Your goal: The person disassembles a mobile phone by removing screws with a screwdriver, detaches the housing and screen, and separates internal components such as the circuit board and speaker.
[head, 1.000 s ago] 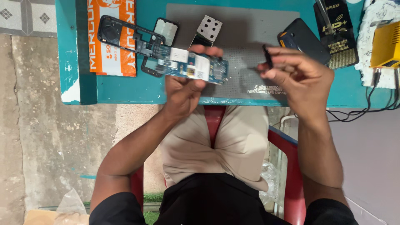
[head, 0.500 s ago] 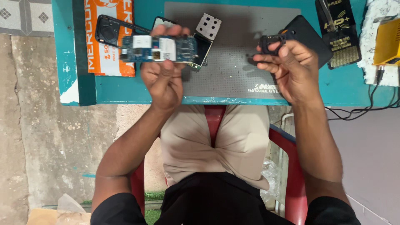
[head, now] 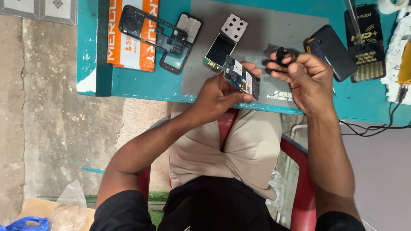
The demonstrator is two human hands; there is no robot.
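Left hand (head: 216,96): centre of frame, fingers closed around a blue circuit board (head: 242,77), held tilted on edge above the near border of the grey work mat (head: 274,30).

Right hand (head: 306,77): right of centre, just beside the board but apart from it; fingertips pinched on a small black part (head: 282,54) held at the top of the hand, kind too small to tell.

Grey work mat: upper centre, lying on the teal table (head: 137,83).

Small screen module (head: 219,49): upper centre on the mat, dark glass up, just above the board.

White perforated plate (head: 233,27): touching the top of the screen module.

Black phone frame (head: 147,30): upper left, lying partly across an orange printed packet (head: 128,47).

Black bezel (head: 182,40): beside the frame, between the packet and the mat.

Dark phone back cover (head: 334,51): upper right, off the mat's right edge, just above the right hand.

Black flat package (head: 368,40): far upper right, next to the cover.

Black cable (head: 376,126): right edge, hanging off the table.

Red plastic chair (head: 299,179): lower centre, under the seated person.

Concrete floor (head: 47,115): left side of frame.

Clear plastic bag (head: 70,205): lower left corner on the floor.
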